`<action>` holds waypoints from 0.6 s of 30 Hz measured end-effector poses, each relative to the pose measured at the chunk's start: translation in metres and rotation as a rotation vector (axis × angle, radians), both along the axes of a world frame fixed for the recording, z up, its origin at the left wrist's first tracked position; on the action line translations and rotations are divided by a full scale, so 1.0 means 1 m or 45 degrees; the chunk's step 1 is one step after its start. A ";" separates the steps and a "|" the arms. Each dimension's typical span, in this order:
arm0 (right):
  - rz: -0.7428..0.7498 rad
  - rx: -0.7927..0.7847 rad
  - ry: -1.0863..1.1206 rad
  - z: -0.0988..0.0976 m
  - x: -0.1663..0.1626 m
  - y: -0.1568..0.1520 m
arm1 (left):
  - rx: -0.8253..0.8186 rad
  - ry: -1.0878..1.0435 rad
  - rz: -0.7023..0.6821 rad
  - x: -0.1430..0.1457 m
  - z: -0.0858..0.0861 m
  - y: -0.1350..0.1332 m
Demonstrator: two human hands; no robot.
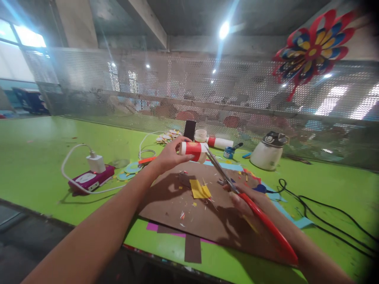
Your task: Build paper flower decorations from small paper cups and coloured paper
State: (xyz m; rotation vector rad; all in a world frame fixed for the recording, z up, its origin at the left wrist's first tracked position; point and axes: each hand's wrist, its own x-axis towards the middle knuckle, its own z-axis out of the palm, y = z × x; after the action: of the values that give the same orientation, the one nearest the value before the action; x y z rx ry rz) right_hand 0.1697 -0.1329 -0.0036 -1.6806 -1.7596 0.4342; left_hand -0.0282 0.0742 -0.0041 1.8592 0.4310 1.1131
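Note:
My left hand (175, 152) is closed round a red and white paper cup (193, 149), held on its side above the board. In my right hand (241, 199) is a pair of scissors (263, 223) with red handles. The blades point up and left, and their tips meet the cup's right end in this view; whether they touch it I cannot tell. Below lies a brown board (168, 197) with a yellow paper piece (199, 189) and small paper scraps scattered over it.
A purple power strip (91, 179) with a white charger stands at left. Behind are a phone (190, 130), a white roll-shaped cup stack (222, 142), a blue paint jar (228, 152) and a white kettle (267, 154). Black cable (308, 201) runs along the right; a perforated screen (142, 90) stands behind.

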 end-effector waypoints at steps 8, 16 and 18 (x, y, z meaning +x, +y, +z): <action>-0.127 0.004 -0.283 -0.010 -0.010 0.000 | 0.162 0.042 0.130 0.014 -0.008 -0.007; -0.350 0.105 -0.758 -0.023 -0.020 -0.001 | 0.279 0.140 0.337 0.024 -0.024 -0.014; -0.346 0.145 -0.811 -0.024 -0.019 -0.001 | 0.273 0.186 0.381 0.025 -0.027 -0.015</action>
State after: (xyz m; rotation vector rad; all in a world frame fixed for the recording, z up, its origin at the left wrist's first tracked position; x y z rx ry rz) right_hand 0.1503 -0.1336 -0.0279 -2.0777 -1.8823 -0.3607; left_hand -0.0032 0.0596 -0.0315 2.1217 0.7162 1.2649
